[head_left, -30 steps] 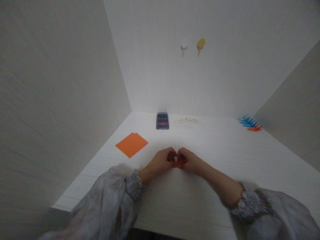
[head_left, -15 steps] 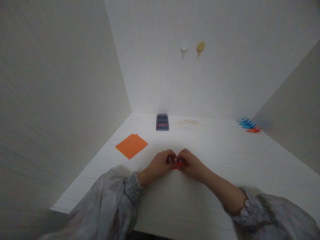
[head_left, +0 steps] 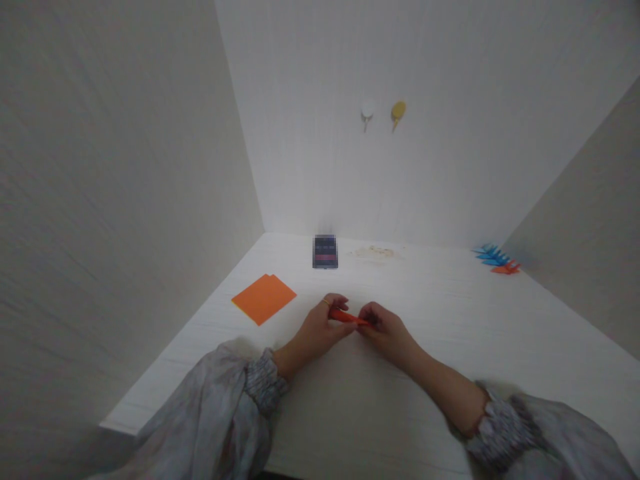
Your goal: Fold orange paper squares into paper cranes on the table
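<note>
A narrow folded piece of orange-red paper (head_left: pixel 345 316) stretches between my two hands above the white table. My left hand (head_left: pixel 324 325) is curled around its left part, thumb along the near side and fingers on the far side. Its right end is pinched in the fingertips of my right hand (head_left: pixel 384 328), which hide part of it. Left of my hands lie orange square sheets (head_left: pixel 263 299), slightly offset from each other, with a yellow edge showing at the lower left.
A phone-like device (head_left: pixel 325 252) with a blurred screen stands by the back wall. Folded blue paper shapes (head_left: pixel 493 255) and an orange one (head_left: pixel 506 268) sit at the far right. White (head_left: pixel 367 110) and yellow (head_left: pixel 399 111) hooks are on the back wall. Panels enclose both sides.
My left hand has opened out somewhat and shifted slightly left, so more of the folded paper shows. My right hand still pinches its end. The view has tilted up slightly.
</note>
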Action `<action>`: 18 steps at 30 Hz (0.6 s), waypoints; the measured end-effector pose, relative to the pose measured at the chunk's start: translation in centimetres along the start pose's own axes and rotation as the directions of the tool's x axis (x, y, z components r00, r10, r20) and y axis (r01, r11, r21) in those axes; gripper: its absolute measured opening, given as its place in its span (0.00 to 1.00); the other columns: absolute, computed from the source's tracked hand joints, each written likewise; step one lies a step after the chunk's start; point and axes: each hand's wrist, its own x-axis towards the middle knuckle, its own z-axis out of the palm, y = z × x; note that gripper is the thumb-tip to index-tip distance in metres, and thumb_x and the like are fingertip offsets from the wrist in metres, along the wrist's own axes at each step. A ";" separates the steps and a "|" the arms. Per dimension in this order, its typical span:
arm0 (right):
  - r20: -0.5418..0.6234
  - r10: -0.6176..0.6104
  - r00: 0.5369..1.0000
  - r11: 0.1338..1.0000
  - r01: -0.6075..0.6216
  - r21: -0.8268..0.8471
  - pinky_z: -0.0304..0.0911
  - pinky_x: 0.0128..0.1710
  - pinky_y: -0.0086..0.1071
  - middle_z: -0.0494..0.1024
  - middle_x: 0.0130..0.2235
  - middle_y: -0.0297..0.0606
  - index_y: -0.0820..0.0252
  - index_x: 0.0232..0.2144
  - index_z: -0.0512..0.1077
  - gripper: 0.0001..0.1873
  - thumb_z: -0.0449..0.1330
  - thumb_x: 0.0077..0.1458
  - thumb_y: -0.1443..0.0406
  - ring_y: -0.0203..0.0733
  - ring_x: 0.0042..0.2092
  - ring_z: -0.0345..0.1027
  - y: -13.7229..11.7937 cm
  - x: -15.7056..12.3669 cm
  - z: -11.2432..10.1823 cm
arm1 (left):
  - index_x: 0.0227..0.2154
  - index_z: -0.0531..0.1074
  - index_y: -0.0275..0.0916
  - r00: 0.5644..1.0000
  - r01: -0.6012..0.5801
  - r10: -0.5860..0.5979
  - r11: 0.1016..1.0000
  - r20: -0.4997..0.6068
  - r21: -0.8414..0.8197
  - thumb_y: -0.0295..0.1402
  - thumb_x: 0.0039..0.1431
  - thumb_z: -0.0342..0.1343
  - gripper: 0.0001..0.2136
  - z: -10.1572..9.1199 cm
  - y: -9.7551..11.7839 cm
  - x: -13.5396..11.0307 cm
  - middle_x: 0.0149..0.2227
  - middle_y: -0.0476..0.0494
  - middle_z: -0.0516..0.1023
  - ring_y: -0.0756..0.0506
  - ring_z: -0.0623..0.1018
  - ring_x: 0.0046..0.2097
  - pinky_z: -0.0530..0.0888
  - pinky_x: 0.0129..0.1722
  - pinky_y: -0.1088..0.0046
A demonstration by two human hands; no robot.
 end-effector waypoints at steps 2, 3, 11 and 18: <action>-0.080 -0.016 0.997 0.998 0.021 0.052 0.58 0.28 0.29 0.67 0.25 0.32 0.59 0.25 0.61 0.03 0.54 0.47 0.67 0.35 0.28 0.60 -0.2 0.0 0.0 | 0.41 0.59 0.36 0.999 0.049 -0.051 0.979 -0.007 -0.196 0.34 0.46 0.57 0.19 0.4 -0.1 0.2 0.35 0.45 0.70 0.49 0.72 0.37 0.68 0.39 0.70; -0.101 -0.028 0.995 0.997 0.035 0.070 0.58 0.29 0.29 0.68 0.26 0.32 0.59 0.25 0.61 0.03 0.54 0.47 0.66 0.35 0.28 0.61 -0.3 -0.1 0.0 | 0.40 0.59 0.36 0.997 0.074 -0.073 0.954 0.013 -0.291 0.34 0.46 0.58 0.19 0.5 -0.2 0.3 0.33 0.46 0.71 0.50 0.72 0.35 0.68 0.38 0.71; -0.124 -0.099 0.987 0.985 0.115 0.131 0.61 0.33 0.31 0.70 0.27 0.34 0.58 0.27 0.61 0.04 0.54 0.48 0.66 0.37 0.31 0.63 -1.7 -1.0 0.5 | 0.26 0.65 0.33 0.991 0.137 -0.123 0.897 0.061 -0.420 0.35 0.43 0.60 0.12 0.6 1.0 0.1 0.24 0.49 0.72 0.53 0.72 0.27 0.69 0.31 0.73; -0.060 0.035 0.998 0.940 -0.012 0.341 0.59 0.28 0.29 0.70 0.26 0.34 0.60 0.28 0.66 0.10 0.52 0.51 0.59 0.35 0.28 0.63 -1.4 -0.8 0.3 | 0.29 0.62 0.34 0.993 0.114 -0.091 0.891 0.073 -0.439 0.33 0.42 0.60 0.14 0.6 1.0 0.2 0.25 0.50 0.71 0.53 0.72 0.27 0.69 0.27 0.76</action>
